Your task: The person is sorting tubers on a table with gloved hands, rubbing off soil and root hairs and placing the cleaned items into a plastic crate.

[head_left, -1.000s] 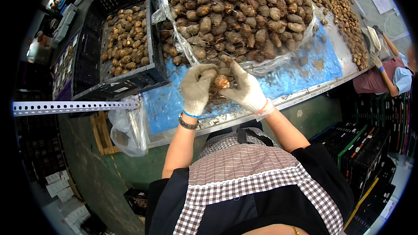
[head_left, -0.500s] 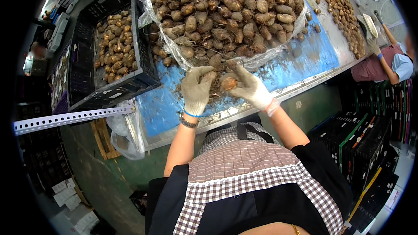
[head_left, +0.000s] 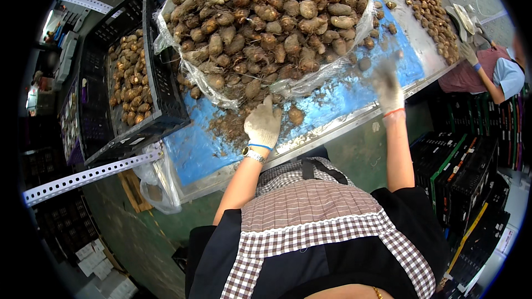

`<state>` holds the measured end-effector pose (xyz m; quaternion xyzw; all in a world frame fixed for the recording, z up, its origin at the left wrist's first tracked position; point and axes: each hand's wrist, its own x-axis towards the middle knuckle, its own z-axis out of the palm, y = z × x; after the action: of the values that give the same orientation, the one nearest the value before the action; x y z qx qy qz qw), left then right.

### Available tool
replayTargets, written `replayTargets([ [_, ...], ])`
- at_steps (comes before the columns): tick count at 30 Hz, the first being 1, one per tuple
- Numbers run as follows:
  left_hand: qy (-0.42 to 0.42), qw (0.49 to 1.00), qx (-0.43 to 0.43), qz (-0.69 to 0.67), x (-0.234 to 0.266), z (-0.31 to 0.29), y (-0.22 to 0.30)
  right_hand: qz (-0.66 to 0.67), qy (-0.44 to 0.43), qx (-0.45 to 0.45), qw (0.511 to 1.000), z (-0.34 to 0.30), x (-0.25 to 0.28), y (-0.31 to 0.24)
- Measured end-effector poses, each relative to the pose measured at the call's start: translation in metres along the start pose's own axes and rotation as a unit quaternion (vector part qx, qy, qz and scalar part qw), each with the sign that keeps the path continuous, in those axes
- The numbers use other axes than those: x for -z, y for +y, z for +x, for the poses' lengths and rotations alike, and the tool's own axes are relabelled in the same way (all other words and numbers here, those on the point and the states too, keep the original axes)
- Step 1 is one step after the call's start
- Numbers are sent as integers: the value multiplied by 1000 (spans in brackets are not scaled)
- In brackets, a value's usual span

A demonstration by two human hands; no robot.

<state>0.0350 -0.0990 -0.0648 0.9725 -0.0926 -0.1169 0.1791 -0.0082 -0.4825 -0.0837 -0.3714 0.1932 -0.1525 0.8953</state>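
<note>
A large heap of hairy brown taro corms (head_left: 266,27) lies in a clear plastic sheet on the blue-covered table (head_left: 185,152). My left hand (head_left: 261,124), in a dirty pale work glove, is low over the near edge of the heap. Its fingers are partly stretched out, with no corm visible in them. Just right of it, a single round taro corm (head_left: 296,115) sits on the blue cover. Loose root scraps and soil (head_left: 230,127) surround that hand. Farther right, above the blue cover, my gloved right hand (head_left: 389,88) is smeared by motion, so its fingers cannot be made out.
At left stands a black plastic crate (head_left: 166,91) partly filled with cleaner corms. More corms (head_left: 421,11) spread along the far right table. A co-worker (head_left: 482,75) is at the right, with stacked black crates (head_left: 457,166) below. A perforated white metal bar (head_left: 91,178) juts in at left.
My right hand has swung away to the right from beside my left hand. The corm that it held now lies on the blue cover. My left hand has shifted slightly right and down.
</note>
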Motion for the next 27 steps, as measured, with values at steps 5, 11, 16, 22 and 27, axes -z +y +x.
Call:
replayTargets([
  [5,60,994,74,46,-5,20,31,-254,-40,-154,954,-60,-80,60],
  [11,22,993,51,102,-18,31,31,-371,-140,-237,887,-92,-120,99],
  [16,18,988,-11,-154,13,18,-15,-409,-187,-159,879,-94,-130,104],
  [22,96,975,19,-200,22,-17,-40,-609,-291,25,737,-95,-151,117],
  [27,179,981,-41,-58,20,-37,-48,-728,-364,337,474,-90,-151,165],
])
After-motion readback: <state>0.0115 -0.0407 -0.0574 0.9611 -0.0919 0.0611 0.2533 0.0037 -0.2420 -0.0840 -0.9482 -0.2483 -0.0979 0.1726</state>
